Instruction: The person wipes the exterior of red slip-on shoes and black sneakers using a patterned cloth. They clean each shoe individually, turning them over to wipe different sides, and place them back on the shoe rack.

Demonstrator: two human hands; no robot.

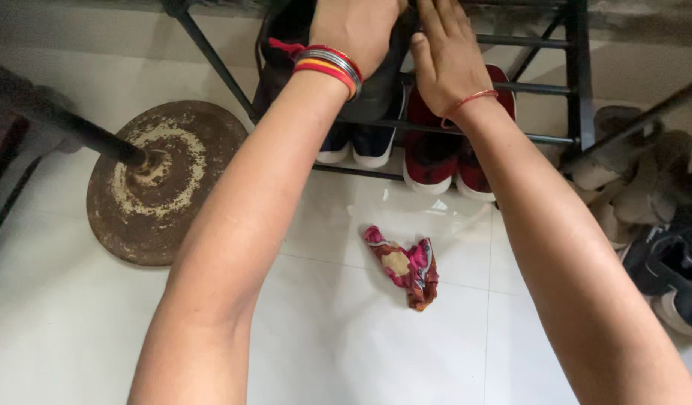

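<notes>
**Both hands on the dark shoe at the rack's upper bars**

Reaching forward over the white tiled floor (76,330), both arms stretch toward a black metal shoe rack (578,90). Nearest the camera, a crumpled pink and red cloth (407,266) lies loose on the tiles, well apart from either hand. To the left stands a rusty round base plate (162,184) with a dark pole rising from it.

Further on, a pair of navy shoes (361,146) and a pair of red shoes (436,161) sit side by side on the rack's lowest level.

Farthest away, the left hand (357,30), bangles at the wrist, lies over a dark shoe (286,67) resting on the upper bars; its fingers run out of frame, so whether they grip cannot be told. The right hand (447,64) is flat and open, fingers together, pressed beside the same shoe and seemingly holding nothing. A heap of worn shoes (646,172) lies right of the rack.

The shoe rests on thin, spaced bars, so a push from the flat hand could tip it between them onto the pairs below. The loose cloth could slide underfoot on the glossy tiles.
</notes>
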